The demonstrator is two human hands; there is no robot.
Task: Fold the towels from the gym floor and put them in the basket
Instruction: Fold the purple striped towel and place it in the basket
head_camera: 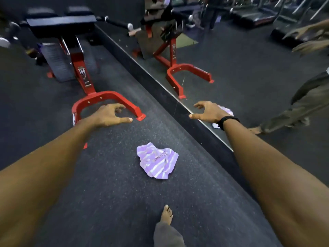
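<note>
A crumpled purple towel with white stripes (157,160) lies on the dark rubber gym floor (110,193), between my two outstretched arms. My left hand (111,114) hovers beyond the towel to its left, fingers loosely curled, holding nothing. My right hand (207,112), with a black band on the wrist, hovers beyond the towel to its right, fingers spread and relaxed, also holding nothing. Both hands are well above and past the towel, not touching it. No basket is in view.
A red-framed exercise machine (83,73) stands ahead on the left, its U-shaped foot under my left hand. A wall mirror (240,68) with a dark base strip runs diagonally on the right, reflecting the machine, the towel and me. My bare foot (166,215) is near the bottom.
</note>
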